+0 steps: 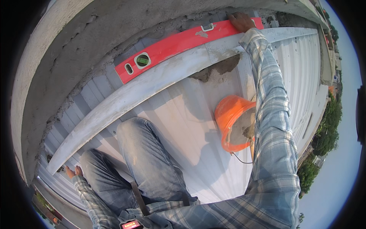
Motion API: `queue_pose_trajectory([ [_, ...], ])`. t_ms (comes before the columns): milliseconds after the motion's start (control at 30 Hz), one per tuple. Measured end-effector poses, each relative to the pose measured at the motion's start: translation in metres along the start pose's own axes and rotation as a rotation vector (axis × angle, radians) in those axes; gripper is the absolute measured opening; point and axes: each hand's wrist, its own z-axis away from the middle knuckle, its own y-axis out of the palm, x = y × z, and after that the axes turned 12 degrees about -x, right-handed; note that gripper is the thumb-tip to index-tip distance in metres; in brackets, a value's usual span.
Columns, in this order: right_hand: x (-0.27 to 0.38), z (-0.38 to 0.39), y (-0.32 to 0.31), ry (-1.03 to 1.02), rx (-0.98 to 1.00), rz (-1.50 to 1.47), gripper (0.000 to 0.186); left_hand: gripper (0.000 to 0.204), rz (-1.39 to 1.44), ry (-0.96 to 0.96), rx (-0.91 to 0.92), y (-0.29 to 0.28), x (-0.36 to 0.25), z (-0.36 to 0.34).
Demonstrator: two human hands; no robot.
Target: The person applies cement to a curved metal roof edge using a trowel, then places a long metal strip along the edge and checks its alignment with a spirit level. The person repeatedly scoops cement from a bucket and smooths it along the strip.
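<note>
A red spirit level (175, 47) with a green vial lies along the far edge of a long, pale straightedge board (145, 86), which bends across the fisheye picture. My right hand (241, 21) grips the level near its right end, fingers curled over the far side. Down at the lower left, my left hand (73, 171) is beside the board's near end, with its fingers stretched out and nothing visible in them. Between my right arm and my knees, an orange bucket (231, 118) holds grey mortar, partly hidden by my sleeve.
Ribbed metal sheeting (179, 114) lies beneath everything. A rough cement wall (72, 49) curves along the far and left side. A patch of wet mortar (219, 70) sits against the board. Trees (326, 122) and rooftops show beyond the right edge.
</note>
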Motion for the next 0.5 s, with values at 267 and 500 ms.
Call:
queue_pose_trajectory([
  [267, -0.018, 0.003, 0.021, 0.317, 0.065, -0.364, 0.033, 0.112, 0.033, 0.007, 0.222, 0.019, 0.015, 0.024],
  [500, -0.017, 0.006, 0.000, 0.031, 0.030, -0.141, 0.031, 0.099, 0.010, 0.051, 0.364, 0.022, 0.014, 0.036],
])
